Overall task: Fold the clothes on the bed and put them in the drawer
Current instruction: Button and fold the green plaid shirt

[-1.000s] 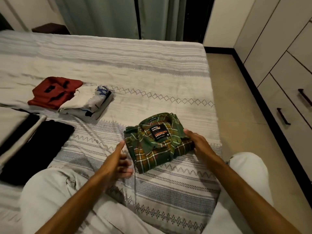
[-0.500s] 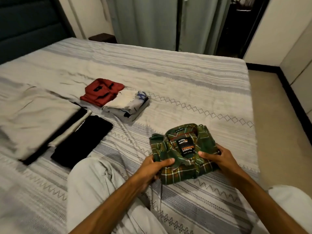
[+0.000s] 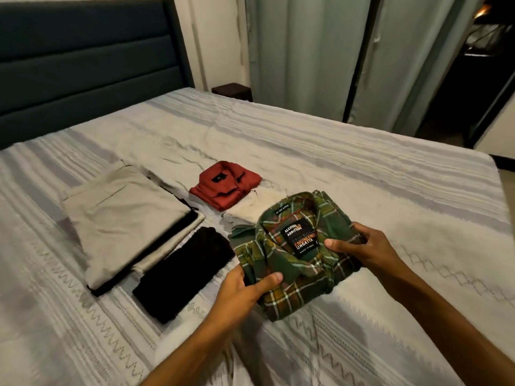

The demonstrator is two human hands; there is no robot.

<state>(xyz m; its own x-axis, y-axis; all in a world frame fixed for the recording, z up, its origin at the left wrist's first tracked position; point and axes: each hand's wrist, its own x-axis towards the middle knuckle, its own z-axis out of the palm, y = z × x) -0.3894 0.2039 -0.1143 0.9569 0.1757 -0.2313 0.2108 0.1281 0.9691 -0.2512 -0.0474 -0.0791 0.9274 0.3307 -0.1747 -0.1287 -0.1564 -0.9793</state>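
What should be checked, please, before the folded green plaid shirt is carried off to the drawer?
1. Left hand grips the green plaid shirt at its near left corner, thumb on top: ok.
2. Right hand grips the shirt's right edge, thumb on top: ok.
3. Shirt folded compactly, collar and label up: ok.
4. Shirt fully lifted off the bed: cannot tell.
5. Other folded pieces apart from the shirt: red shirt and black garment ok; the white piece behind is partly hidden, cannot tell.
6. Drawer open and reachable: cannot tell, out of view.
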